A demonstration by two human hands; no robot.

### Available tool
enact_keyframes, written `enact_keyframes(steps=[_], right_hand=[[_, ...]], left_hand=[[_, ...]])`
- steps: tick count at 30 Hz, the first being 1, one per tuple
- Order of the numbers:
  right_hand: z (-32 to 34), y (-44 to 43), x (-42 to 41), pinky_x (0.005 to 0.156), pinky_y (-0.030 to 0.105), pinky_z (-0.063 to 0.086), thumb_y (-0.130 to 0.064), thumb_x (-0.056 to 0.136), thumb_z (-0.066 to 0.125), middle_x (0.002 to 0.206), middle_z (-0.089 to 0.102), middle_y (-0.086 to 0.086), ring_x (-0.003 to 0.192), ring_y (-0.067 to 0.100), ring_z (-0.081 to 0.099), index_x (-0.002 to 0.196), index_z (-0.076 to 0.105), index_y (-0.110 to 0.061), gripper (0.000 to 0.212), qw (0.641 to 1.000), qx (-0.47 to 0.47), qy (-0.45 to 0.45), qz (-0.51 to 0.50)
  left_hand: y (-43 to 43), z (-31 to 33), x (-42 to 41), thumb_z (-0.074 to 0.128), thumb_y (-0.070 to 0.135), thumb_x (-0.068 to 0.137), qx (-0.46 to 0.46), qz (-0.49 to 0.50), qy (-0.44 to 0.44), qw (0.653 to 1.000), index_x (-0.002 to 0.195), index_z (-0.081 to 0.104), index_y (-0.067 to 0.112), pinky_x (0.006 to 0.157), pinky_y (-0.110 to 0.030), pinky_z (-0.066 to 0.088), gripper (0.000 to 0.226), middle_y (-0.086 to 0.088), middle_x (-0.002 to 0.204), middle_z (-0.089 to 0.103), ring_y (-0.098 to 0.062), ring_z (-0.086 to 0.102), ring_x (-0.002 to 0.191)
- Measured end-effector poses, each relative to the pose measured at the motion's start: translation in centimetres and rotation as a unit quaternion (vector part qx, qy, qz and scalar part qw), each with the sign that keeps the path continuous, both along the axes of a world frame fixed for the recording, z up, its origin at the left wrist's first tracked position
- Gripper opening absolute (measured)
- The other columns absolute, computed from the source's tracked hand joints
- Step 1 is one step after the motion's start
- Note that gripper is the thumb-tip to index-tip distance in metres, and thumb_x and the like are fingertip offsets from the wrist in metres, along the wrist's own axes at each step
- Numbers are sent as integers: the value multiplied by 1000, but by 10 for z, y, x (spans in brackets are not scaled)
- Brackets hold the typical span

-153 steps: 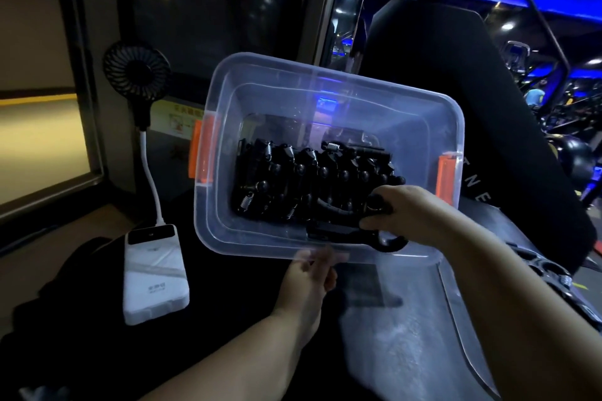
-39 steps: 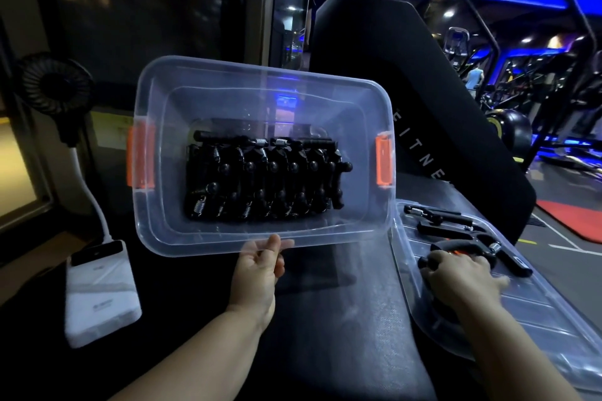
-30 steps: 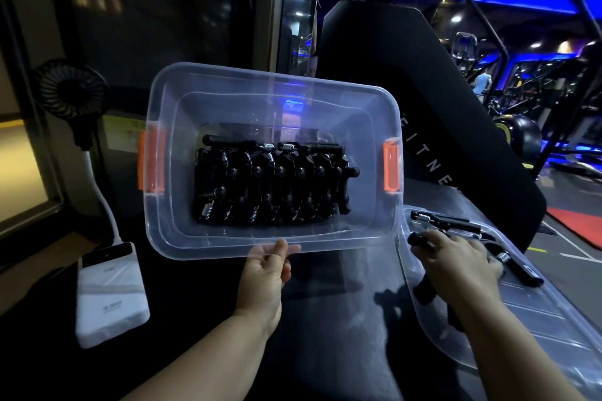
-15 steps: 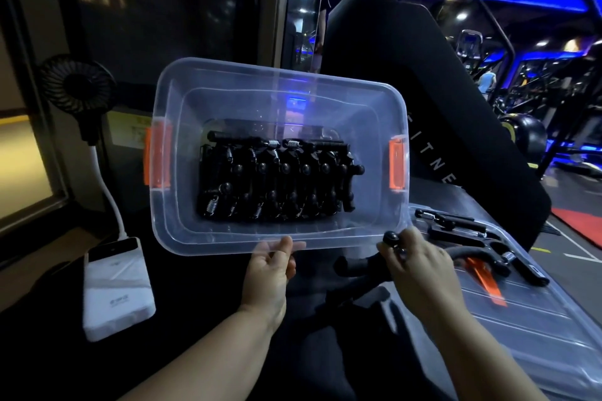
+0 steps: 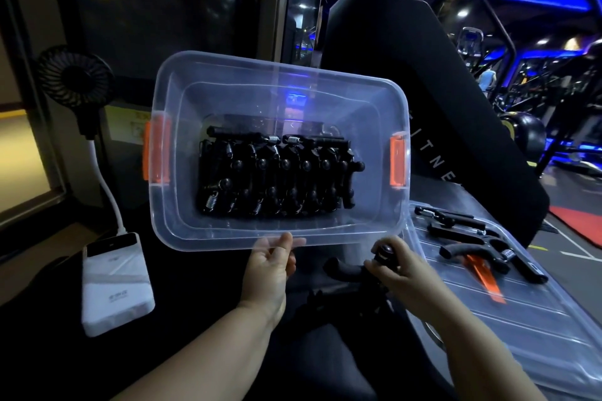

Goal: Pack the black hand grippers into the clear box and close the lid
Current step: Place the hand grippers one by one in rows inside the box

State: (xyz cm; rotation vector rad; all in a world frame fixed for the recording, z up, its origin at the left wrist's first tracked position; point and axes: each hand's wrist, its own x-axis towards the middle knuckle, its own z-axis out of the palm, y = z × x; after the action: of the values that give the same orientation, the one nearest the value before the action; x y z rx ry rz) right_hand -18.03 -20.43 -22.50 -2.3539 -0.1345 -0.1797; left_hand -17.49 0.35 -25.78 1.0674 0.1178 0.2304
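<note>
The clear box with orange latches is tilted up toward me, its open top facing the camera. My left hand grips its near rim. Several black hand grippers lie packed in a row against the box's bottom. My right hand is closed on one black hand gripper, just below the box's near right corner. The clear lid lies flat to the right, with a few loose hand grippers on it.
A white power bank lies at the left, with a small black fan plugged into it on a white stalk. A large black padded gym seat back stands behind the box. Everything rests on a dark padded surface.
My right hand picked a hand gripper off the lid and carried it left toward the box. My left hand kept the box tilted up.
</note>
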Motion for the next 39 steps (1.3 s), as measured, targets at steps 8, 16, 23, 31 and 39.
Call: enact_keyframes(steps=[8,16,23,31,39], right_hand=[[23,-14,-10,71,16,46,-19,67,86,84,70,-14,76,-1,63,82,70,-39,29,992,-50,44,108],[28,-9,-12,80,23,54,-24,65,87,88,72,-21,83,-3,66,82,70,-50,36,987,-104,35,118],[61,13,-9,68,16,52,-6,70,82,83,73,-8,73,4,67,86,73,-26,27,990,50,-39,124],[100,56,35,68,29,55,-20,77,78,85,72,-14,64,11,68,88,65,-44,29,979,7,-188,83],[130,117,90,76,30,41,-34,88,65,106,71,-6,98,29,63,113,63,-31,26,942,-174,-286,34]], left_hand=[[0,-3,1,54,25,93,8,2,-5,1000,91,55,16,71,-22,45,10,5,83,74,-7,48,66],[-1,-8,5,54,28,92,21,9,-10,1000,102,56,5,72,-22,43,26,12,76,71,-7,48,66],[1,-8,7,59,41,78,-14,0,4,1000,90,57,12,67,-23,42,31,-1,72,58,-10,47,64],[-1,-11,12,57,24,91,7,20,-7,1000,98,62,-6,60,-19,39,31,7,58,53,-9,42,58],[-1,-11,11,65,28,86,-3,9,-26,1000,91,62,-6,54,-14,37,34,5,56,47,-2,41,50]])
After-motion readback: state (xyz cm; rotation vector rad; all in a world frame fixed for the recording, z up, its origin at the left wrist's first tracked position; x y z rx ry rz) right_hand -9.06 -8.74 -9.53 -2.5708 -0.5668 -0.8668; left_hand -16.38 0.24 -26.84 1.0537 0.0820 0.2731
